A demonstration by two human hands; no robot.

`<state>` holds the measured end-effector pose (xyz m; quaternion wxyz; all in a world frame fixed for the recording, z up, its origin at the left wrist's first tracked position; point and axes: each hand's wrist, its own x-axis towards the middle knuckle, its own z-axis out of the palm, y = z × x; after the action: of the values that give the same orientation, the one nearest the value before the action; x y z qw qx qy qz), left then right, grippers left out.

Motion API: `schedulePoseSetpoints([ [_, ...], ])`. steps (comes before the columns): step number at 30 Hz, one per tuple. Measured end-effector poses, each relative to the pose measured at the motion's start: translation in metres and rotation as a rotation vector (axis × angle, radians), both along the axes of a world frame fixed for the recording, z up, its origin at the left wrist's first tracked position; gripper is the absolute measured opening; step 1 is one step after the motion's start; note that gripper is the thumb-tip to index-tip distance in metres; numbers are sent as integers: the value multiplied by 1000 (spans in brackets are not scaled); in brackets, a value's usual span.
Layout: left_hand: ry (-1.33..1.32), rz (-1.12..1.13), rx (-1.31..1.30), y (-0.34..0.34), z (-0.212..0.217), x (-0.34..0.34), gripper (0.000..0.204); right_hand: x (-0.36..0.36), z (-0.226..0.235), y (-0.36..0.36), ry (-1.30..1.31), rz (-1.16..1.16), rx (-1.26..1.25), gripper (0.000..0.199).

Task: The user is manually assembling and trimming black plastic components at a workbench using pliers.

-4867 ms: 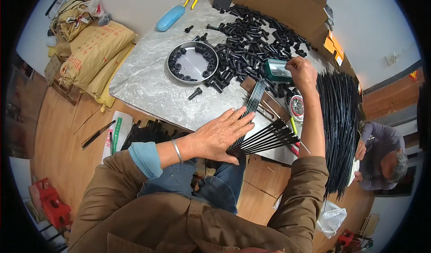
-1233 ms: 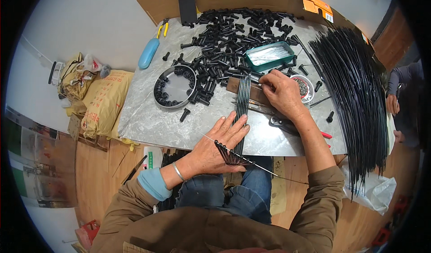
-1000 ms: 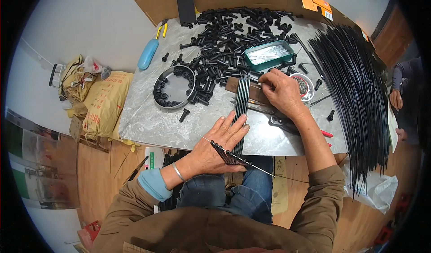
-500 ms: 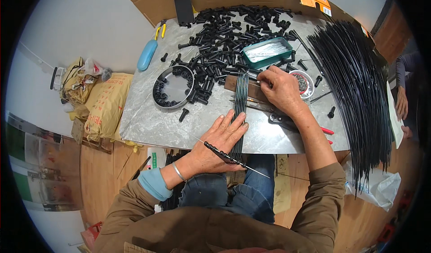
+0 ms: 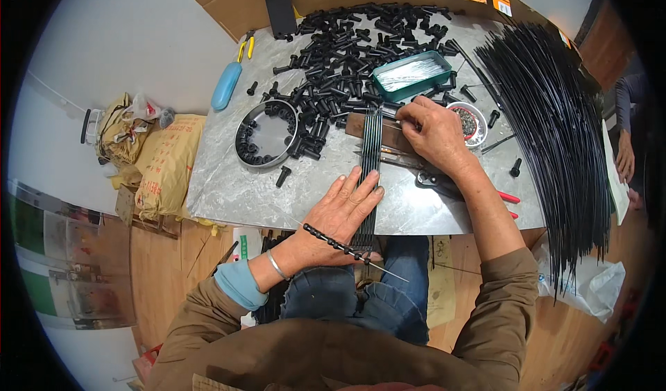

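Note:
My left hand [image 5: 341,216] lies with its fingers stretched flat over a row of thin dark rods [image 5: 372,136], which run from the table's front edge toward the far side. Across the back of that hand slants a thin wire strung with small black beads [image 5: 337,242]. My right hand [image 5: 436,136] has its thumb and fingers pinched together just right of the rods' far ends, above a brown wooden block [image 5: 390,133]. Whatever sits in that pinch is too small to make out. Below the right hand, pliers [image 5: 433,183] with red handles are partly covered by my wrist.
Black bolt-shaped parts [image 5: 333,65] cover the far table. A green tray [image 5: 411,89] holds thin white pieces; a small bowl [image 5: 479,124] and round tin [image 5: 294,149] hold small parts. Long black rods [image 5: 555,134] overhang the right edge. Another person's hand [image 5: 624,156] is at far right.
The beaded wire has shifted slightly left and down across my left hand. Both hands stay in nearly the same places, and the whole view has moved a little.

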<state>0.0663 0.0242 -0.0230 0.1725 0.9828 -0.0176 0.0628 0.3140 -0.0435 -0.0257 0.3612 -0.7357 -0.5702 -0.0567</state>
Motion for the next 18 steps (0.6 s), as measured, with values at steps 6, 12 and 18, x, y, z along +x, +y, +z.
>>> schedulePoseSetpoints([
  [6, -1, -9, 22, 1, 1, 0, 96, 0, -1, 1, -20, -9, 3, 9],
  [12, -5, 0, 37, 1, 1, 0, 95, 0, 0, 2, -41, -3, 3, 9],
  [18, -17, -2, 15, -1, 1, 0, 97, -1, 2, 2, -62, -13, -9, 9],
])
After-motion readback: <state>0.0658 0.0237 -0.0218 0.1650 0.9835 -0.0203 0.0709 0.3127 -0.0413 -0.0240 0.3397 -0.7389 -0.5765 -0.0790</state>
